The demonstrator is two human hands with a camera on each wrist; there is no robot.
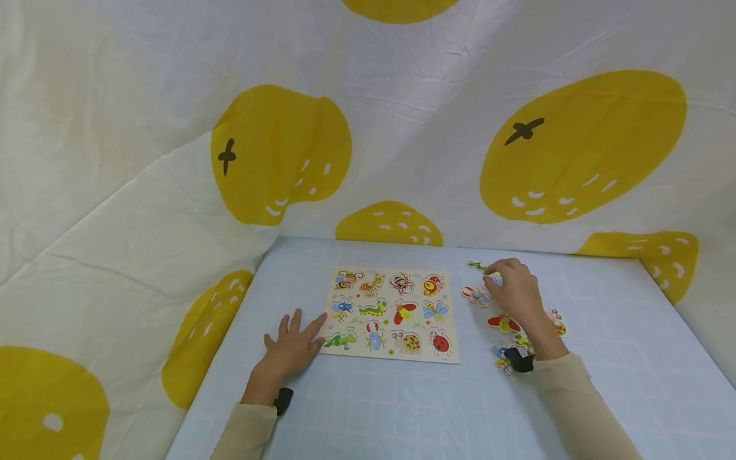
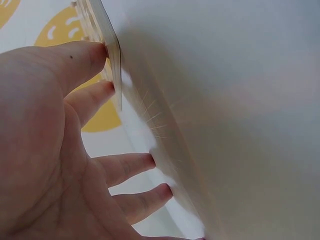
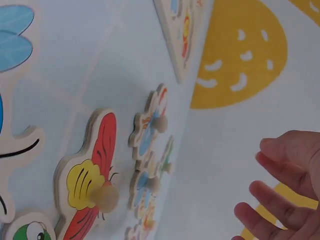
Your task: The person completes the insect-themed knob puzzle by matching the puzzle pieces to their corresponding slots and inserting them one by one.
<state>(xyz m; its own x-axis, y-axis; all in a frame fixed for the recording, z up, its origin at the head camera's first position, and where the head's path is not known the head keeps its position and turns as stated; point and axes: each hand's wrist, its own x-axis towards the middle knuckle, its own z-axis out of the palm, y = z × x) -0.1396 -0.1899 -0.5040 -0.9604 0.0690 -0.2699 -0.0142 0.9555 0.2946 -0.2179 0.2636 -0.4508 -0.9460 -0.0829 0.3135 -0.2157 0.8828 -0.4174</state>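
Note:
A wooden insect puzzle board (image 1: 425, 358) lies flat on the table. My left hand (image 1: 292, 350) rests at its left side with fingers spread; in the left wrist view, thumb and one finger touch the board's edge (image 2: 116, 65). Over the loose puzzle pieces at the right hovers my right hand (image 1: 514, 292), its fingers (image 3: 295, 150) bent and parted, holding nothing in the right wrist view. Just by the fingertips is a blue piece (image 1: 496, 279), partly hidden. Around it lie a beetle piece (image 1: 476, 296), a green grasshopper piece (image 1: 475, 265) and a red-winged piece (image 3: 80, 190) with a knob.
Nearer the right wrist are a snail piece (image 1: 558, 323), a green piece (image 1: 523, 344) and a blue insect piece (image 1: 499, 358), partly covered by a black wrist strap (image 1: 520, 360). A hanging cloth (image 1: 414, 140) with yellow fruit borders the table (image 1: 391, 415).

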